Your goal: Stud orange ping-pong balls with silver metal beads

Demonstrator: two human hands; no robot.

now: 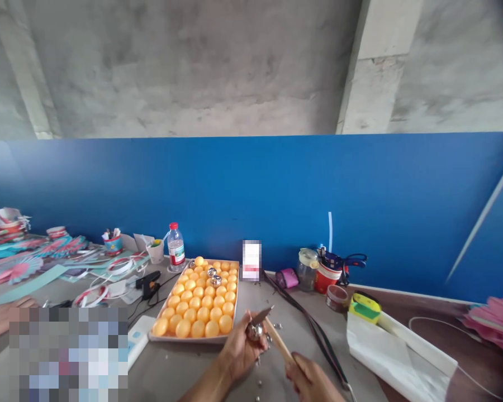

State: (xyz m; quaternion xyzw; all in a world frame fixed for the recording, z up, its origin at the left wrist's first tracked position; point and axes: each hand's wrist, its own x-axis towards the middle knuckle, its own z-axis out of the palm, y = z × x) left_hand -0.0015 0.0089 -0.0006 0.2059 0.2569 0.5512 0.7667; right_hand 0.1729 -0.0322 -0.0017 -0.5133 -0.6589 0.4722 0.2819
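A rough grey concrete wall (201,67) rises behind a smooth, flat blue panel (276,184), and below them spreads a dull grey table (193,374). On it sits a shallow rectangular tray (188,339) with thin pale sides. Right of it, a crinkled, glossy white sheet (392,352) lies near the table's dark brown stretch.

The left hand (240,346) is cupped, fingers bent around a shiny ball in front of the tray's near right corner. The right hand (308,377) is closed around the pale wooden handle of a tool (281,343), whose dark, pointed, wedge-like head lies across the ball's top; contact is hard to tell.

Behind the tray's left side stands a clear plastic bottle (176,251) with a red cap. Smooth, round orange balls (199,328) fill the tray, two mirror-like silver balls (216,281) resting among them. The held silver ball (255,333) is similarly glossy. Tiny metallic beads (259,383) dot the table near the hands.
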